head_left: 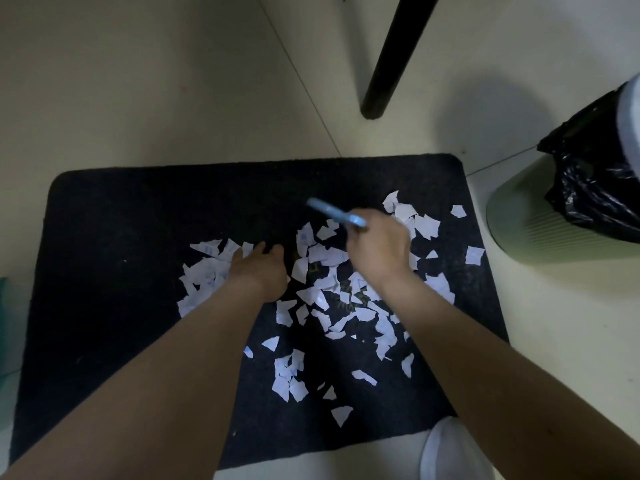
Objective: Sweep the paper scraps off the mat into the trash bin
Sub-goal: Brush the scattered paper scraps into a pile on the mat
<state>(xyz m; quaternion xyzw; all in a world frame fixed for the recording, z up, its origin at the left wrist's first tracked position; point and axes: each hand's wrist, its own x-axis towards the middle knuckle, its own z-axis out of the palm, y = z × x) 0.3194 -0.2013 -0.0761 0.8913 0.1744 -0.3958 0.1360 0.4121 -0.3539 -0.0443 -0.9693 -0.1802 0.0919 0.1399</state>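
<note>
Dim, bluish indoor light leaves the dark mat (104, 271) almost textureless; a soft shadow spreads on the pale floor (156, 81) beside the trash bin (519, 230); motion blur smears the blue object (334, 213) in the right hand (379, 251); wide-angle distortion bends the mat's edges.

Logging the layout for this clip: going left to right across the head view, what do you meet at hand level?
Bare mat → left hand on the paper scraps → right hand holding a blue tool → green trash bin with black bag.
</note>
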